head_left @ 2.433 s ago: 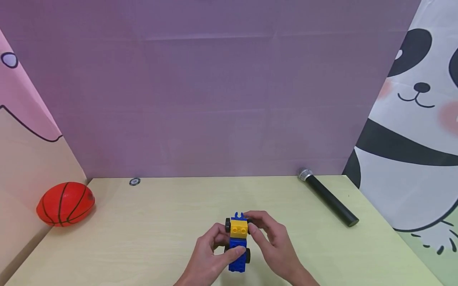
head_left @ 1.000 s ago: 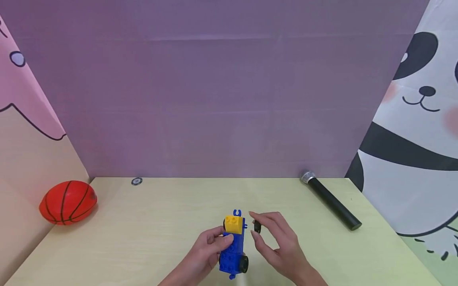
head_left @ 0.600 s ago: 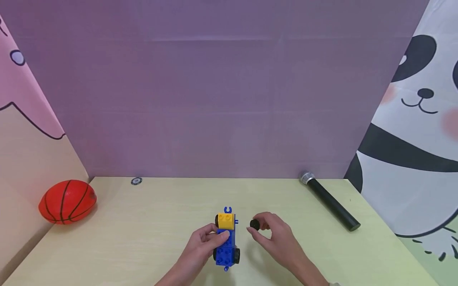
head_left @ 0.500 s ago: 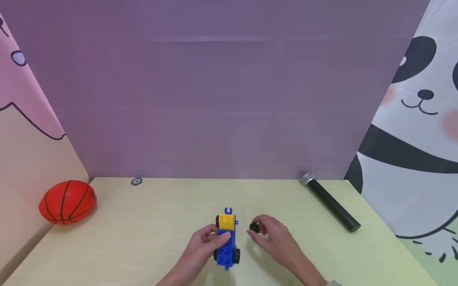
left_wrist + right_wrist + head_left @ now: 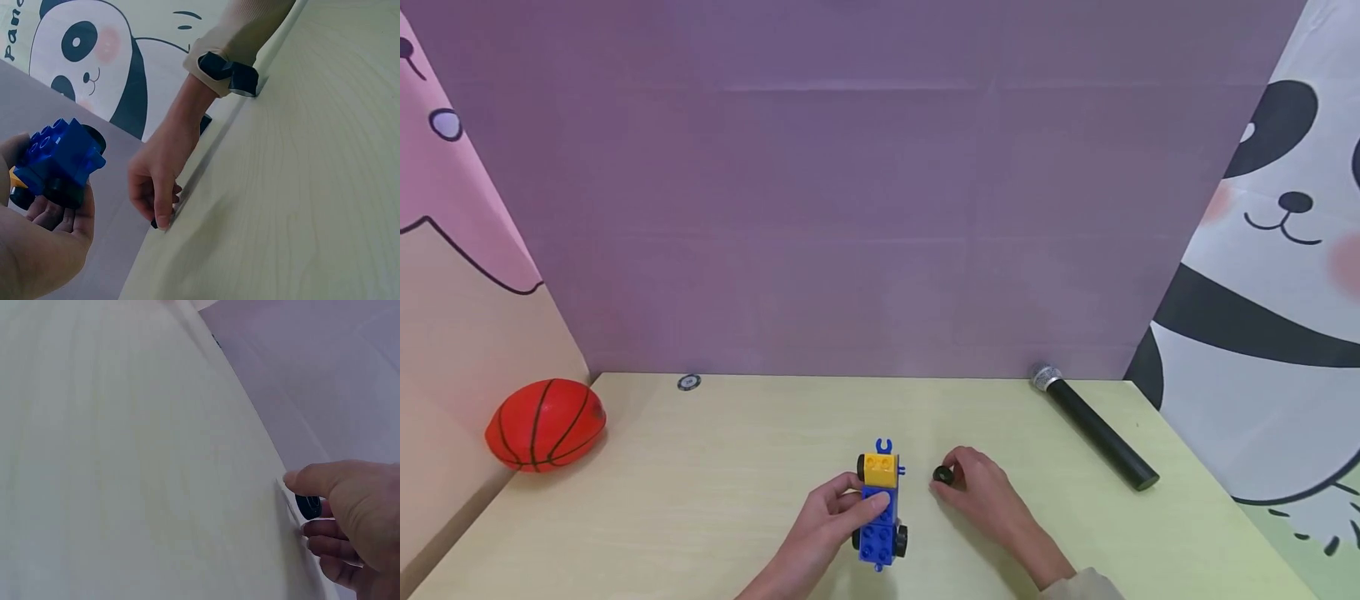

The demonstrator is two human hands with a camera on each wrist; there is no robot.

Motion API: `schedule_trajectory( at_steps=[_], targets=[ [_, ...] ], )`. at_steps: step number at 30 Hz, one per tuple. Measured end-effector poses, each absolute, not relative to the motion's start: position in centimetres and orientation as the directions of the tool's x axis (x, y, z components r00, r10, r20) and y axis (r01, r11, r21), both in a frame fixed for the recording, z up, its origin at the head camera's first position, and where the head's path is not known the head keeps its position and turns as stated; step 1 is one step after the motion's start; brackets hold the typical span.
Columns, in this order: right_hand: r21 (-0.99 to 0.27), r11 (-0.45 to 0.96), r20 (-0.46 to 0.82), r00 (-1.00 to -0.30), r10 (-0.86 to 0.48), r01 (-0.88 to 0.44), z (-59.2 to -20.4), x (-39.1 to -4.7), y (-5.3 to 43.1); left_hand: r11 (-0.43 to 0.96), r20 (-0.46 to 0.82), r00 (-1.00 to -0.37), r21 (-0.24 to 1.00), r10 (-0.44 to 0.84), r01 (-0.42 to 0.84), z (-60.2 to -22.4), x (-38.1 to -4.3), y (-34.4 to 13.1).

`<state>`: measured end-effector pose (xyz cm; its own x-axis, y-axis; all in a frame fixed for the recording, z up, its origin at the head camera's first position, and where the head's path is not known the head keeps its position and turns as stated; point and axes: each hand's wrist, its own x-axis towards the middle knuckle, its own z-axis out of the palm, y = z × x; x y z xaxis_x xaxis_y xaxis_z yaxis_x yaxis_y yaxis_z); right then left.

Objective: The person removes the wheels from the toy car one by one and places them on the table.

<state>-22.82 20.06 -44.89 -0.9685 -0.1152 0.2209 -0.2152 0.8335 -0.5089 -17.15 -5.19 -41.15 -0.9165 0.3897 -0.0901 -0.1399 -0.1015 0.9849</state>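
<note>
My left hand [image 5: 831, 525] grips a toy car [image 5: 877, 529] made of blue and yellow building blocks, thumb on top of its blue body. Black wheels show on the car's left side and at its rear right. A bare blue axle peg sticks out at the front right, beside the yellow block [image 5: 880, 470]. To the right of the car, my right hand [image 5: 988, 500] pinches a loose small black wheel [image 5: 943, 475] between thumb and fingers, low over the table. In the right wrist view the wheel [image 5: 308, 506] sits behind the thumb.
A red basketball-patterned ball [image 5: 546, 425] lies at the table's left edge. Near the back edge is a small round chip [image 5: 688, 382]. A black microphone [image 5: 1097, 429] lies at the right. A purple backdrop [image 5: 865, 208] stands behind the table [image 5: 737, 467].
The front right wheel has come off the car and is now in my right hand. That hand has moved away from the car and down toward the table. The left hand keeps holding the car.
</note>
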Motion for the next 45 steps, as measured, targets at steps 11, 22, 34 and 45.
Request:
schedule_trajectory(
  at_steps=[11, 22, 34, 45],
  targets=[
    [-0.459, 0.858, 0.264, -0.957, -0.117, -0.232, -46.0, -22.8, 20.6, -0.112, -0.076, -0.915, 0.985, 0.395, -0.131, -41.3, -16.9, -5.2],
    [-0.541, 0.805, 0.283, -0.954, -0.098, -0.243, -45.5, -22.6, 21.0, -0.097, -0.078, -0.925, 0.988, 0.372, -0.122, -41.6, -17.2, -5.0],
    [-0.766, 0.575, 0.269, -0.956, -0.118, -0.287, -42.6, -19.8, 19.9, -0.095, -0.067, -0.937, 0.99, 0.343, -0.106, -41.3, -17.1, -4.7],
    [-0.932, 0.23, 0.166, -0.894, -0.417, -0.28, -41.8, -15.9, 17.1, -0.08, -0.056, -0.942, 0.993, 0.33, -0.087, -41.4, -17.3, -4.5]
  ],
)
